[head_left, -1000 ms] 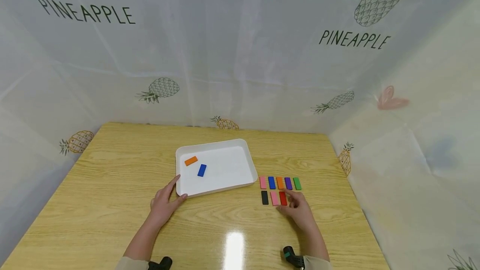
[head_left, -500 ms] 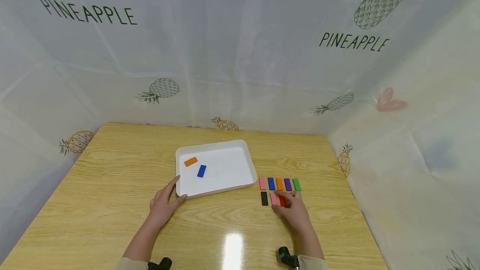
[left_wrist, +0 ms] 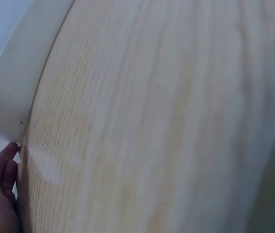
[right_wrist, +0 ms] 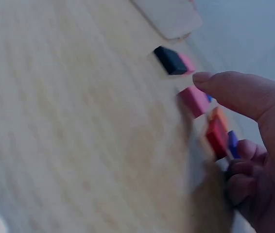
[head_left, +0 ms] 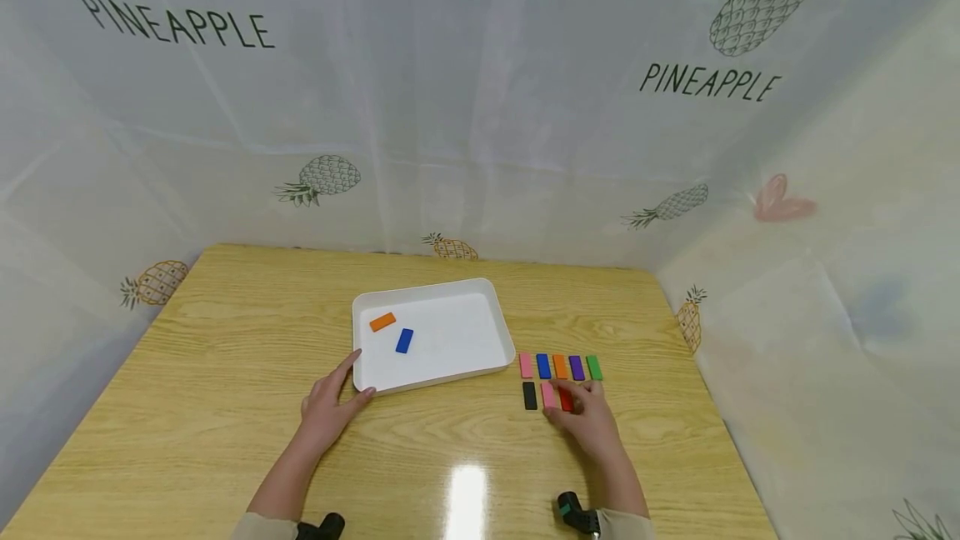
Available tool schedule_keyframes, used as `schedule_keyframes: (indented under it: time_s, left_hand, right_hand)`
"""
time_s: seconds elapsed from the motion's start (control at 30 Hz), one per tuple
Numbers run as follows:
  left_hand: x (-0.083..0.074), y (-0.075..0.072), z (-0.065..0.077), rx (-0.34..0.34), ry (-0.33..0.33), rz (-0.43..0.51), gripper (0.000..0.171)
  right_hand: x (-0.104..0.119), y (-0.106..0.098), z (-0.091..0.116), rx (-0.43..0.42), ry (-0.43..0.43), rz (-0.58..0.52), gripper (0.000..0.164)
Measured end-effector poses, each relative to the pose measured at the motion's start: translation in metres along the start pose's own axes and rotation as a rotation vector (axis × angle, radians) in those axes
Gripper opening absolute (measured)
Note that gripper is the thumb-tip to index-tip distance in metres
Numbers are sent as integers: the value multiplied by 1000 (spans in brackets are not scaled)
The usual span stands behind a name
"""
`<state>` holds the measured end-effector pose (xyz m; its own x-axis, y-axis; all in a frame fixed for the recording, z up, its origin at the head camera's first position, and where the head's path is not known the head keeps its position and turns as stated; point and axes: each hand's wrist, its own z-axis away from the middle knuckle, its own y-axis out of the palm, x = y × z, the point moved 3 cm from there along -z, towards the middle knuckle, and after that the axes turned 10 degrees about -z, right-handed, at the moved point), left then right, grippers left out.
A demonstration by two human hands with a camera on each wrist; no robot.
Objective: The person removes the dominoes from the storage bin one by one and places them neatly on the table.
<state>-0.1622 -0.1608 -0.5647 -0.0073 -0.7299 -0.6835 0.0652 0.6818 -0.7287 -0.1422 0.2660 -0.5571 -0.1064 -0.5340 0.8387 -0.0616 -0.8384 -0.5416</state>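
My left hand (head_left: pixel 327 408) rests against the near left corner of a white tray (head_left: pixel 491 348), its thumb and index finger spread along the outside. Inside the tray lie an orange block (head_left: pixel 382 322) and a blue block (head_left: pixel 404 341). At the right, my right hand (head_left: pixel 594 425) is over the front row of small rectangular blocks. Its thumb and index finger stand apart at either end of a pink block (head_left: pixel 549 396); contact is unclear. In the right wrist view, that pink block (right_wrist: pixel 194 101) lies just below the straight thumb (right_wrist: pixel 239 92). The red block (head_left: pixel 567 400) is partly hidden.
A black block (head_left: pixel 529 396) lies left of the pink one. Behind are a second pink block (head_left: pixel 526 366), another blue block (head_left: pixel 543 366), another orange block (head_left: pixel 560 367), a purple block (head_left: pixel 577 367) and a green block (head_left: pixel 594 367). A printed curtain (head_left: pixel 480 107) borders the wooden table (head_left: pixel 225 340).
My right hand has moved slightly left, from around the red block to the front-row pink block, and holds steady over the last half second. The left hand stays at the tray.
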Motion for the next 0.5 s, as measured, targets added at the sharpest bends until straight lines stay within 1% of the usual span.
schedule_keyframes:
  time_s: [0.1, 0.2, 0.3, 0.5]
  left_hand:
    - [0, -1, 0, 5, -3, -2, 76]
    - [0, -1, 1, 2, -5, -3, 76]
    - [0, -2, 1, -6, -3, -2, 75]
    - [-1, -2, 1, -4, 2, -3, 76]
  right_hand:
    - [14, 0, 1, -8, -43, -55, 50]
    - [37, 6, 0, -5, -115, -128, 50]
    - [59, 18, -3, 28, -182, -195, 48]
    - [91, 49, -11, 105, -279, -240, 43]
